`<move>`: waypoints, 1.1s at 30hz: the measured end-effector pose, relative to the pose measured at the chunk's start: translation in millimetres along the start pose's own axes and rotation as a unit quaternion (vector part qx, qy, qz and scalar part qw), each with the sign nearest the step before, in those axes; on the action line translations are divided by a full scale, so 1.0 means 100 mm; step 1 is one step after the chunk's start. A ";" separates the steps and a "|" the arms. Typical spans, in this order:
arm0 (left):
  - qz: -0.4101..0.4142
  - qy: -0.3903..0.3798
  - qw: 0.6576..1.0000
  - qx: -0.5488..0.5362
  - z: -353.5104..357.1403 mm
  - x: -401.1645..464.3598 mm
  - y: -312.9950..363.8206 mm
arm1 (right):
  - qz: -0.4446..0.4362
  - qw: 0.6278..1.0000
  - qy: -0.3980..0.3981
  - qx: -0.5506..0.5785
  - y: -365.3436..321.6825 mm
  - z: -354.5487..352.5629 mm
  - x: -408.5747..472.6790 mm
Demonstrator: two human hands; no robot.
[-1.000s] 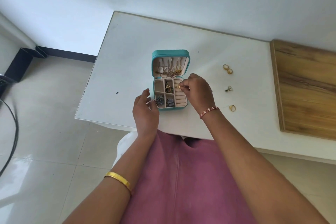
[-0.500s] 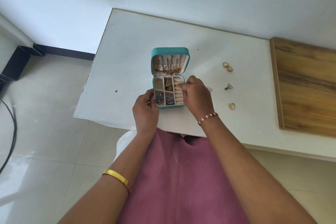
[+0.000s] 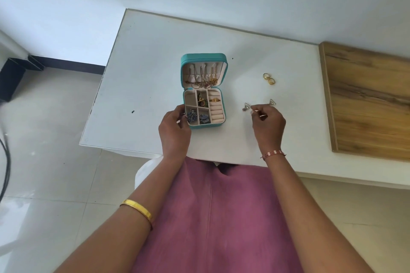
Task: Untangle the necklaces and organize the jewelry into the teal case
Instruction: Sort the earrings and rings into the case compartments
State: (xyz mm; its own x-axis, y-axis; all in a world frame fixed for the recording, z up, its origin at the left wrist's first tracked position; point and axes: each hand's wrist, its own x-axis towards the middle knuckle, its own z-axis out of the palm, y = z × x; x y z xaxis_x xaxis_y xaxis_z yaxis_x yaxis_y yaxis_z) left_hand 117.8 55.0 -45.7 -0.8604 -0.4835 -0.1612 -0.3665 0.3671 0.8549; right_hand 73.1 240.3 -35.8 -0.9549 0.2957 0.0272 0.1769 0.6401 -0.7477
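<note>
Setting: white desk (image 3: 144, 68) against a pale wall, tiled floor to the left, a wood board (image 3: 366, 99) lying at the desk's right edge.
Case: teal case (image 3: 203, 57) stands open near the middle of the desk, toward the near edge, lid up and tilted back.
Necklaces: chains (image 3: 205, 77) hang in the lid and bunch at its lower edge; whether they are fully untangled is too fine to tell.
Tray: one gold ring (image 3: 214, 100) sits in the ring rolls; three small compartments hold earrings, one at the far left looks bare.
Left hand: left hand (image 3: 175, 128) rests at the case's near left corner, fingers loosely curled against its side; I cannot tell if it grips.
Right hand: right hand (image 3: 267, 124) is well right of the case, fingers drawn together over something small on the desk; what it pinches is hidden.
Loose pieces: two triangle earrings (image 3: 246, 107) lie either side of the right fingertips; two rings (image 3: 269, 79) lie farther back, toward the board.
Risk, pickup: flat, light pieces on a smooth desk likely skid from a hurried pinch, perhaps toward the near edge and off onto the floor.
Risk, case: a nudge from the left hand could shift the case or drop the lid, bunching the chains again.
Risk, sorting: a dangling earring could snag the chains when carried over the lid.
</note>
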 end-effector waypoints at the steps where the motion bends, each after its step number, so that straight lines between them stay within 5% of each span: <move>1: 0.003 -0.001 1.000 0.002 0.00 0.00 0.01 | 0.005 1.000 -0.015 -0.008 0.04 -0.01 0.00; 4: -0.001 -0.003 1.000 0.009 -0.01 0.01 0.02 | -0.001 0.999 -0.035 -0.024 0.06 -0.01 -0.03; 8: -0.039 0.036 0.997 -0.048 -0.02 -0.03 0.09 | -0.003 0.997 0.044 -0.071 0.14 -0.12 -0.06; 13: 0.023 0.060 0.997 -0.036 0.01 -0.16 0.24 | 0.033 0.983 0.036 -0.176 0.35 -0.34 -0.15; 19: 0.078 -0.002 0.996 -0.047 0.25 -0.45 0.45 | 0.004 0.981 -0.003 -0.192 0.48 -0.37 -0.15; 26: 0.038 -0.084 0.993 -0.079 0.47 -0.65 0.57 | -0.021 0.978 -0.045 -0.204 0.47 -0.36 -0.05; 29: 0.038 -0.113 0.991 -0.053 0.54 -0.64 0.60 | -0.021 0.984 -0.054 -0.166 0.41 -0.33 -0.05; 33: 0.029 -0.148 0.988 -0.041 0.62 -0.53 0.69 | 0.053 0.988 -0.122 0.078 0.07 -0.29 -0.07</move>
State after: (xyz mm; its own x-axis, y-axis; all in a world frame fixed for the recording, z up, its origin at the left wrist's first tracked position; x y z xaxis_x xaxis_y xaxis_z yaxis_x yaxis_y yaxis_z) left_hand 116.0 155.3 -9.4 -0.9496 -0.2048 -0.2373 -0.2937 0.3169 0.9018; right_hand 88.1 263.3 -21.5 -0.9652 0.1638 -0.2037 0.2590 0.4921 -0.8312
